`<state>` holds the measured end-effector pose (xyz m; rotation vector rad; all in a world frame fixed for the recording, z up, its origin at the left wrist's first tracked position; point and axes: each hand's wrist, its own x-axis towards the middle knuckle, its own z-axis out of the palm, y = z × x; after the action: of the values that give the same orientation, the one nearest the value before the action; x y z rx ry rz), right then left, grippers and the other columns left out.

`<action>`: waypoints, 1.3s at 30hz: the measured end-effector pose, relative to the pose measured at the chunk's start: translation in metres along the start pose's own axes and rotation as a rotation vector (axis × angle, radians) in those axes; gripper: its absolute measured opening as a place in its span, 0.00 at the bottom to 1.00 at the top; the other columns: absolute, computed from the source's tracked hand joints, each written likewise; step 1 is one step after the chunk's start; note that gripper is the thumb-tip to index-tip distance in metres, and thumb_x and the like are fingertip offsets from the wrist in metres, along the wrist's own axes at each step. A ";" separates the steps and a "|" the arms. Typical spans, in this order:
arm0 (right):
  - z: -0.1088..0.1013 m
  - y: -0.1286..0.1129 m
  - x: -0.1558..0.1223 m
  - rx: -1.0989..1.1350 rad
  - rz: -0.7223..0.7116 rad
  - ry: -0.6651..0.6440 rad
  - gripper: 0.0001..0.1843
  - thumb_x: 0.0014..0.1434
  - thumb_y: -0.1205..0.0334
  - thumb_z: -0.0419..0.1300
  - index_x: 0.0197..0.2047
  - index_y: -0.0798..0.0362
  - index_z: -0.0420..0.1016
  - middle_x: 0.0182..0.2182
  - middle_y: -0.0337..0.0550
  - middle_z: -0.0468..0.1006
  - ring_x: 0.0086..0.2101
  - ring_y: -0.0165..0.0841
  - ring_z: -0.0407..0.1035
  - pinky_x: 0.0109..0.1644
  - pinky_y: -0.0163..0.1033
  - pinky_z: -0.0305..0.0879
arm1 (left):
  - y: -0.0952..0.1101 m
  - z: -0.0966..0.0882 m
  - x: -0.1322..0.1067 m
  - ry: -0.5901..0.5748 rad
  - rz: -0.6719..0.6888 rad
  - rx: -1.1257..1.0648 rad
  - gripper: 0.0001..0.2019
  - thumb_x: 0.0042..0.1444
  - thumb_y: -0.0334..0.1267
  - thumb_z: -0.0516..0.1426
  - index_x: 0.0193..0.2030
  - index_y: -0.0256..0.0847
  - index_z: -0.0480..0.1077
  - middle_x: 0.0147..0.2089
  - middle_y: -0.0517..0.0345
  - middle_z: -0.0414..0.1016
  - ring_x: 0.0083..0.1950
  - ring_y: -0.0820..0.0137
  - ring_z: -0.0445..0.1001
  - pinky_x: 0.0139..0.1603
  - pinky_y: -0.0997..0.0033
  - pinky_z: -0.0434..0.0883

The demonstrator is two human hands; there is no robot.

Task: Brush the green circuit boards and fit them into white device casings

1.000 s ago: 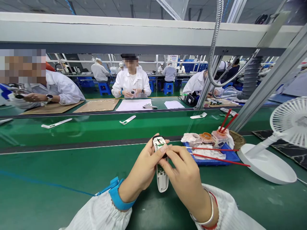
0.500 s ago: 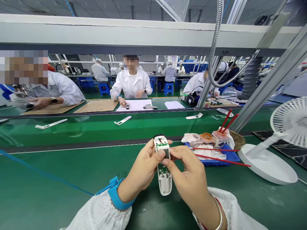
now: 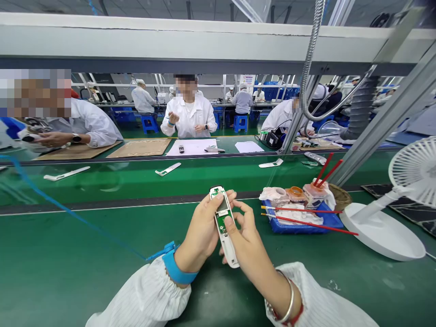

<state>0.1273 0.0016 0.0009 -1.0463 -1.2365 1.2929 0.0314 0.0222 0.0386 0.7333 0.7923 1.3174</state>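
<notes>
Both hands hold a white handheld device casing (image 3: 230, 250), long and narrow, with a green circuit board exposed in its upper half. It is tilted, its dark-edged top end pointing away from me. My left hand (image 3: 200, 228) is closed round the left side, thumb near the top over a greyish screen-like part. From the right, my right hand (image 3: 248, 238) grips the casing, its thumb on the board's lower part; its other fingers are partly hidden behind. A blue wrist strap (image 3: 179, 269) with a cord is on my left wrist.
To the right, a blue tray (image 3: 293, 228) holds tape rolls, cloth and red-handled brushes (image 3: 316, 222). Beyond it stand a white fan (image 3: 381, 231) and a metal post (image 3: 371, 116). White covers (image 3: 168, 169) lie on the green belt ahead. Co-workers sit across it.
The casing has been turned so a different face shows; the battery slots seen before are out of sight. My right fingers have shifted round it. The co-worker opposite has raised a hand from the paper.
</notes>
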 end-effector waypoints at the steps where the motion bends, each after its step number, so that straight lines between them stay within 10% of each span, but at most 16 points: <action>1: 0.000 0.002 0.002 0.009 0.044 0.008 0.24 0.58 0.43 0.52 0.52 0.44 0.51 0.37 0.38 0.71 0.14 0.24 0.64 0.11 0.31 0.59 | 0.000 -0.001 0.003 0.003 0.001 0.031 0.16 0.51 0.44 0.60 0.43 0.34 0.72 0.42 0.47 0.78 0.35 0.66 0.76 0.31 0.70 0.72; 12: -0.002 0.002 0.008 0.000 0.056 -0.062 0.23 0.56 0.40 0.51 0.33 0.53 0.66 0.21 0.36 0.73 0.12 0.24 0.62 0.11 0.27 0.53 | 0.001 -0.008 0.005 -0.066 0.115 0.327 0.16 0.50 0.49 0.59 0.37 0.37 0.72 0.35 0.53 0.77 0.22 0.76 0.68 0.12 0.81 0.57; 30: -0.002 0.009 0.007 0.133 0.033 -0.035 0.22 0.56 0.43 0.55 0.24 0.54 0.64 0.11 0.33 0.66 0.09 0.25 0.59 0.11 0.28 0.50 | 0.000 -0.005 0.005 -0.099 0.104 0.325 0.15 0.52 0.43 0.59 0.43 0.37 0.67 0.39 0.48 0.77 0.42 0.61 0.76 0.15 0.81 0.62; 36: -0.007 0.006 0.015 0.145 0.121 -0.050 0.21 0.55 0.43 0.56 0.36 0.55 0.68 0.22 0.36 0.73 0.16 0.26 0.67 0.17 0.31 0.62 | -0.009 -0.010 0.012 -0.110 0.089 0.301 0.44 0.53 0.39 0.59 0.69 0.44 0.34 0.50 0.44 0.74 0.42 0.63 0.76 0.18 0.80 0.65; 39: -0.023 0.015 0.017 0.159 0.180 -0.060 0.27 0.52 0.46 0.61 0.50 0.52 0.65 0.37 0.43 0.76 0.30 0.31 0.74 0.34 0.37 0.71 | -0.013 -0.020 0.034 -0.088 0.063 0.245 0.43 0.53 0.38 0.60 0.68 0.41 0.36 0.48 0.43 0.75 0.44 0.63 0.76 0.32 0.72 0.72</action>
<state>0.1466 0.0212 -0.0149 -1.0276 -1.0830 1.5444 0.0238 0.0551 0.0142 1.0116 0.8742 1.2475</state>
